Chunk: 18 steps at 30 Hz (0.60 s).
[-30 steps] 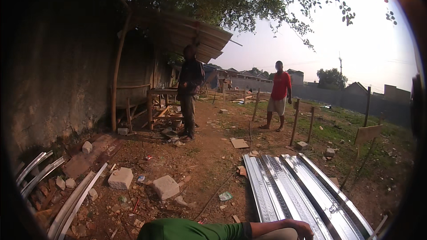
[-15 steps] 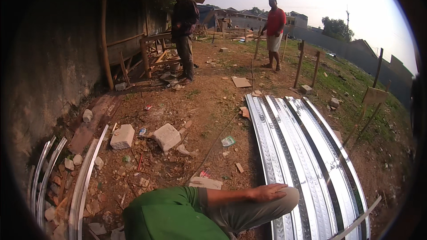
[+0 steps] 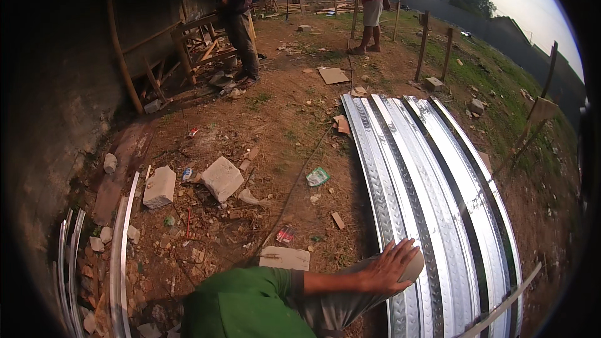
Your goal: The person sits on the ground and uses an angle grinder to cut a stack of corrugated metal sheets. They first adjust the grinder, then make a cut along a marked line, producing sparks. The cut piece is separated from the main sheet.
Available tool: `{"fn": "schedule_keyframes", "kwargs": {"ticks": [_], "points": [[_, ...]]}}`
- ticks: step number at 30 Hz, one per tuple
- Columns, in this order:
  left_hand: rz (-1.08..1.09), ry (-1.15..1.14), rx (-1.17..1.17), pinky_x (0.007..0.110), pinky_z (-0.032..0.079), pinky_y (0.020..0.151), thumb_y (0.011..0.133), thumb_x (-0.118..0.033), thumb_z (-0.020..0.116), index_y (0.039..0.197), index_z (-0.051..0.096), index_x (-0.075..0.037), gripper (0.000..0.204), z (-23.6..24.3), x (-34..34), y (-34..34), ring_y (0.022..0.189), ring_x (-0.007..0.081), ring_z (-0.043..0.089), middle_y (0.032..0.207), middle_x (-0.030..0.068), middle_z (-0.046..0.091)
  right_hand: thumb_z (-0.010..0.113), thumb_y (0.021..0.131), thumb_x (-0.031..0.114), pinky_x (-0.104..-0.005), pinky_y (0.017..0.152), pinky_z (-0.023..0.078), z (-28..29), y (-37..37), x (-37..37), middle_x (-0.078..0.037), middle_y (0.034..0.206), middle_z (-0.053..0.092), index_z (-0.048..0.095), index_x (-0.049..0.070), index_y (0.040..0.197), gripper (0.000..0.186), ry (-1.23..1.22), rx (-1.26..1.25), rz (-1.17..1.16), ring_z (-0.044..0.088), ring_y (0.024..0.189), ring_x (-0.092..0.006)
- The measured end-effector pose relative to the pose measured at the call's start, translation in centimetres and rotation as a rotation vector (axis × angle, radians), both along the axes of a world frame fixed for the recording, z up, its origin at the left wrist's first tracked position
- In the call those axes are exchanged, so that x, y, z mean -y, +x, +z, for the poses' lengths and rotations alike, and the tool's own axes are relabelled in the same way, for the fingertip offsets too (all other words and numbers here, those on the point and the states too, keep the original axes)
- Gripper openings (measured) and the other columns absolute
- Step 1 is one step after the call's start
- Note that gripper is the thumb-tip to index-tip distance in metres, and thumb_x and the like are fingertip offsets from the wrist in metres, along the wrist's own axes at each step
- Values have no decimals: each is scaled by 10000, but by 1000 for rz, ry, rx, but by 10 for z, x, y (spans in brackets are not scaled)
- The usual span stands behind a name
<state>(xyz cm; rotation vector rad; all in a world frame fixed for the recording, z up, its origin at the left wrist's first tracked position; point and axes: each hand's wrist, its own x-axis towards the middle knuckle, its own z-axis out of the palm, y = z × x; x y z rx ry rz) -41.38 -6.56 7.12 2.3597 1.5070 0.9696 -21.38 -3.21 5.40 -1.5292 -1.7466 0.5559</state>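
My left arm, in a green short sleeve, reaches across the lower middle. At its end my left hand (image 3: 391, 269) rests palm down on my bent knee (image 3: 413, 268), in grey-brown trousers. Its fingers are stretched and slightly apart, and they hold nothing. Just beyond the knee lie several long, shiny metal panels (image 3: 432, 213), side by side on the ground, with embossed ribs along them. A thin pale strip (image 3: 501, 307) slants over their near end, its lower end cut off by the frame edge. My right hand is out of view.
Two people stand ahead, one in dark clothes (image 3: 238, 25), one in a red shirt (image 3: 374, 0). Pale blocks (image 3: 222, 178), rubble and litter cover the dirt at left. Metal channels (image 3: 122, 256) lie near the wall (image 3: 56, 119). Wooden stakes (image 3: 422, 47) rise at right.
The view has tipped downward, so both people sit higher and their heads are cut off. On the knee, my left hand's fingers have straightened and spread. The panels lie as before.
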Motion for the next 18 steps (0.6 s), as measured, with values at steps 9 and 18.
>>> {"fn": "schedule_keyframes", "kwargs": {"ticks": [9, 18], "points": [[-192, -137, -133, 572, 355, 1167, 951, -473, 647, 1357, 563, 64, 678, 7, -70, -15, 1323, 394, 529, 1344, 277, 582, 576, 1050, 161, -414, 931, 529, 8, 2, -44, -218, 1158, 687, 622, -20, 1278, 295, 43, 13, -97, 680, 1046, -327], [-99, -358, -294, 498, 509, 788, 711, -241, 697, 797, 759, -45, 223, -14, -120, 0, 908, 331, 724, 904, 177, 743, 584, 1052, 155, -407, 923, 531, 10, 10, -75, -222, 1158, 688, 620, -30, 1275, 291, 84, 1, -89, 682, 1044, -325]]}}
